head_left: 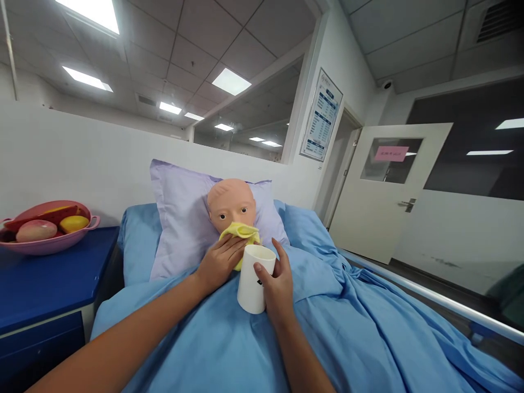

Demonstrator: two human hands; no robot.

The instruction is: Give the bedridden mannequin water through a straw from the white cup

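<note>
A bald manikin [231,197] lies in bed with its head on a lilac pillow [184,213]. My left hand [219,262] presses a folded yellow cloth [241,230] over its mouth and chin, which the cloth hides. Just in front of the cloth, my right hand [279,281] grips a white cup [250,286] by its right side, thumb near the rim. The cup is close to upright above the blue quilt [335,327]. I cannot see what, if anything, is in it.
To the left, a blue bedside cabinet [49,284] carries a pink basket [57,246] of fruit. A metal bed rail [434,297] runs along the right side. Beyond it are an open white door [376,207] and a framed notice [322,115] on the wall.
</note>
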